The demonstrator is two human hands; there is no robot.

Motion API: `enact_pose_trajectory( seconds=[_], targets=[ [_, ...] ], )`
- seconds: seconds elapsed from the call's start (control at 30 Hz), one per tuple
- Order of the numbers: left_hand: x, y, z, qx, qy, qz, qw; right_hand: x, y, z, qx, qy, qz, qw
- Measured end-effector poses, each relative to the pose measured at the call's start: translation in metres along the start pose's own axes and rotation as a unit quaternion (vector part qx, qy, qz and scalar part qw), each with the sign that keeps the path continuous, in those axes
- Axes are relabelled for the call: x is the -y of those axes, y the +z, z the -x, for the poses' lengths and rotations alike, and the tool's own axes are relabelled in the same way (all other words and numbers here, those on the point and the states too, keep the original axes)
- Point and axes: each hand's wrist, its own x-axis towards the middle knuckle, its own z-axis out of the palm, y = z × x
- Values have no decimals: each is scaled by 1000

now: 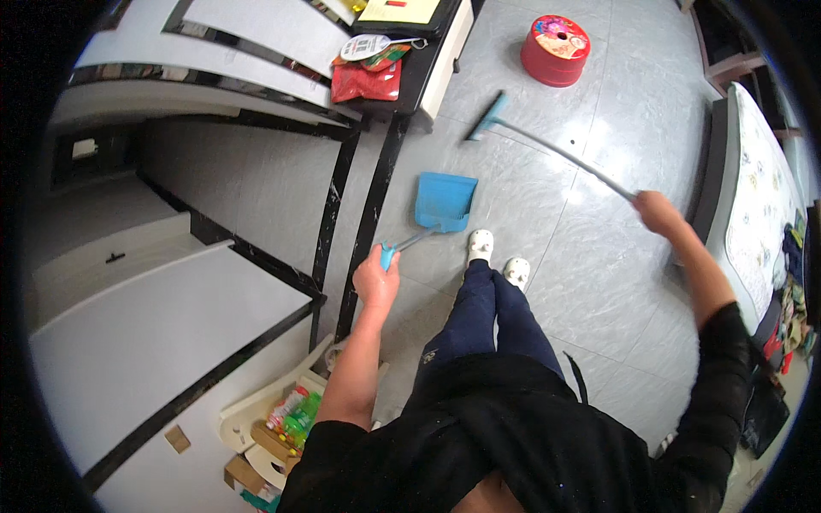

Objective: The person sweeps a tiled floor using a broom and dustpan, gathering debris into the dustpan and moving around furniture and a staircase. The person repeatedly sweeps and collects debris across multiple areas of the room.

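Observation:
My left hand (376,277) grips the light-blue handle end of a long-handled blue dustpan (444,199). Its pan rests on the grey tiled floor (500,179), just ahead of my white clogs, with the open side facing away from me. Out to the right, my right hand (659,213) is closed around the grey pole of a broom (490,117). The broom's teal head with dark bristles is at the floor, farther off than the dustpan, and looks slightly blurred. A small dark spot (572,142) shows on the tiles near the pole.
A red round stool (555,52) stands beyond the broom head. At left, a dark-topped cabinet (410,96) holds a red packet (367,80) and a round hand fan (365,47). A bed (753,205) borders the right. A shelf (237,423) with bottles stands lower left.

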Motion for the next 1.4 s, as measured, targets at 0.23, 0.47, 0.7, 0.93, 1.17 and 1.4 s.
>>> enact_pose_trajectory(
  seconds=[0.23,0.47,0.7,0.93,1.17,1.4],
  targets=[
    [-18,11,-29,29,56,24,998,125,68,-81,70,57,-15,996],
    [-32,20,-51,61,98,69,991,-2,30,6,51,143,63,986],
    [-53,21,-68,109,140,47,983,-74,-29,106,-3,167,76,983],
    [-65,16,-67,127,138,1,982,-24,-2,74,-22,91,-20,995],
    [-83,22,-40,78,117,5,990,89,68,-66,38,30,-45,998],
    [-73,32,-30,50,90,14,995,-5,103,-56,-1,102,-68,992]
  ],
)
